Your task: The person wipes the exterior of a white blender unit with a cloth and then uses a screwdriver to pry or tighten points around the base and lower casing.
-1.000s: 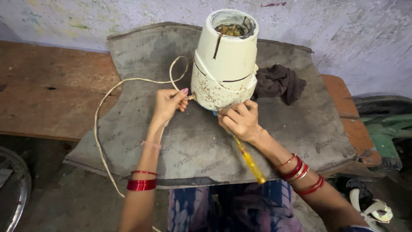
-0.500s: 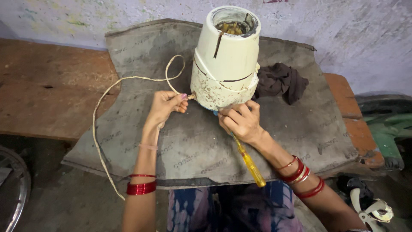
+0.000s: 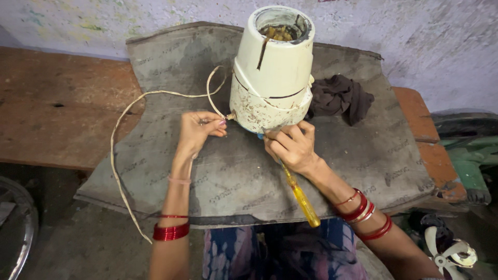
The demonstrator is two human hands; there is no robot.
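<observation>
- Seen from above: a worn, cream-white plastic appliance housing (image 3: 272,72), cone-shaped and chipped round its lower rim, standing upright on a grey fibre mat (image 3: 207,176), near the mat's middle, steady enough to be worked from both sides.
- Left hand (image 3: 198,130) closed in a pinch, fingertips gripping the frayed end of a cream-coloured power cord (image 3: 116,150) just where it enters the housing's lower left side, apparently to keep the cord still at its entry point.
- Right hand (image 3: 291,146) wrapped shut around a yellow-handled screwdriver (image 3: 302,199), handle trailing back toward the body, tip hidden under the base of the housing; angled low, probably to reach a fastening on the underside rim.
- Cord looping away from the pinch in a wide arc across the mat and off its left edge, slack and clear of the working hands.
- Open top of the housing showing brownish metal parts inside; detail too small to tell.
- Dark brown crumpled cloth (image 3: 340,98) lying just right of the housing, close at hand on the mat.
- Mat spread over a reddish-brown wooden surface (image 3: 57,114), presumably as padding.
- Red bangles (image 3: 171,232) on both wrists; a small white fan blade (image 3: 448,254) on the floor at lower right.
</observation>
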